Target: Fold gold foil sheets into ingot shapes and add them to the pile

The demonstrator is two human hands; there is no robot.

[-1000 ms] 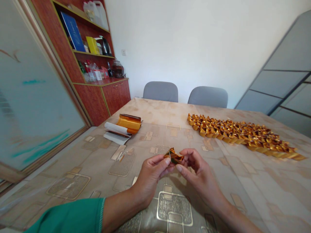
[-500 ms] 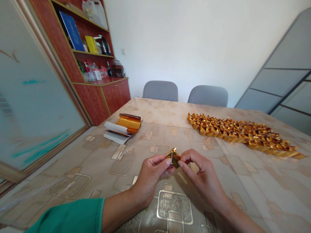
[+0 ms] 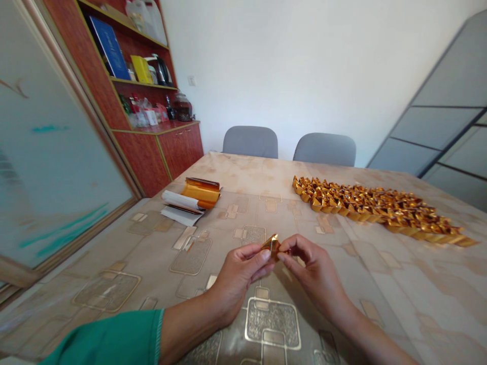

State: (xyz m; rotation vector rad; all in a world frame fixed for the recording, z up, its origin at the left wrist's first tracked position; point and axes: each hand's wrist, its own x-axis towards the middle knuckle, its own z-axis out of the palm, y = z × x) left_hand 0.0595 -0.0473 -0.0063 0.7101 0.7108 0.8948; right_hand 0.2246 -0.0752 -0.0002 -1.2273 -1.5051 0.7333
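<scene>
Between my two hands, above the table, is a small folded piece of gold foil paper with a pointed tip facing up. My left hand pinches its left side between thumb and fingers. At its right edge, my right hand grips it with thumb and forefinger. My fingers cover the lower part of the piece. To the right lie rows of folded gold paper pieces, packed close together. A stack of curled gold paper sheets, white on the back, lies to the left.
A patterned cloth covers the table. Two grey chairs stand behind its far edge. At the back left is a red wooden cabinet with bottles and a kettle on its shelves.
The gold paper piece has turned slightly between my fingers, and my right fingertips have moved a little to the left against it. The rest has stayed in place.
</scene>
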